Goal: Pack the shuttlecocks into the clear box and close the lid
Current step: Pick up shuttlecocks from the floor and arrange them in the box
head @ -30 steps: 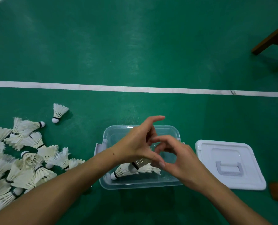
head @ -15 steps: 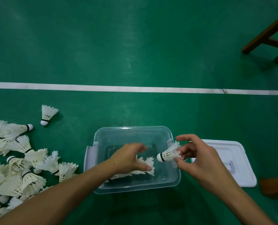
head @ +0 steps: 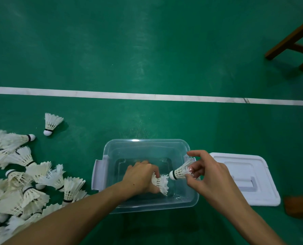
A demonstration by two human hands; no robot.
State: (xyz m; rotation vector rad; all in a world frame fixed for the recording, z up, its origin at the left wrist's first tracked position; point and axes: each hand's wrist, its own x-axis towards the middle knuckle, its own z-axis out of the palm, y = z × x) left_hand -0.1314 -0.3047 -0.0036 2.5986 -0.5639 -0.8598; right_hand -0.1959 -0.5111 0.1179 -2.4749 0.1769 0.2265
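- Clear plastic, the box (head: 148,147) sits lidless on the green court floor (head: 147,50), its near rim toward the person and pale latch flaps at both short ends.
- The left hand (head: 141,177) reaches down inside the box, fingers curled around a shuttlecock stack (head: 160,183) whose feathers fan out toward the right wall.
- The right hand (head: 207,175) hovers over the box's right rim, thumb and middle fingers pinching the feather skirt of a single shuttlecock (head: 179,172); the index finger sticks out. Its cork points left, just beside the stack's feathers.
- The white lid (head: 244,179) lies flat just right of the box, handle up.
- A loose shuttlecock pile (head: 23,179) crowds the floor left of the box; bare floor stretches beyond the far rim up to a white court line (head: 147,97).
- Wooden furniture legs (head: 295,38) stand at the far right, well apart.
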